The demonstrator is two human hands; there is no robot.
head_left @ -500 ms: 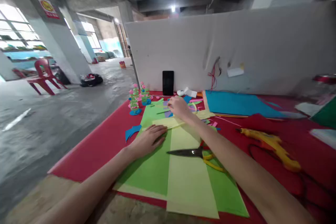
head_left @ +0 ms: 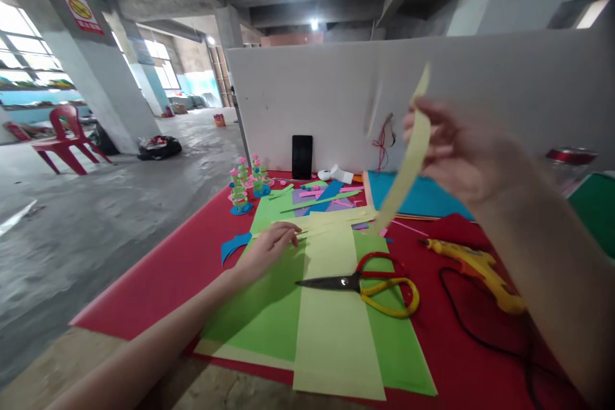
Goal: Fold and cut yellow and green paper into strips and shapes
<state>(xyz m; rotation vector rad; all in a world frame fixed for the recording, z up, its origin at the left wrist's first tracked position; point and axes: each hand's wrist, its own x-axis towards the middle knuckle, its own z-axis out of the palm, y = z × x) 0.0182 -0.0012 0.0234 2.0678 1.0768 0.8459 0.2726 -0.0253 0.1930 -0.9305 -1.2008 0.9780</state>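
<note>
Swung up and to the right since the earlier frame, the right hand [head_left: 468, 154] pinches a yellow strip [head_left: 409, 170] in the air. Nearest lies a wide yellow sheet [head_left: 336, 346], seemingly left largely whole, scissors [head_left: 354, 282] resting across it; beyond, the left hand [head_left: 269, 246] lies palm-down, fingers loosely extended, beside narrow strips [head_left: 331, 221] already cut. Farther off are coloured scraps [head_left: 331, 193] and, left, two flower ornaments [head_left: 240, 192] that look finished

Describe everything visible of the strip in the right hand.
The long, narrow, pale yellow strip, apparently paper, is held up near its upper end by the bare right hand. Its tapered tip points up; the rest hangs down and leftward, gently curved. The lower end is blurred, so contact there is unclear.
</note>
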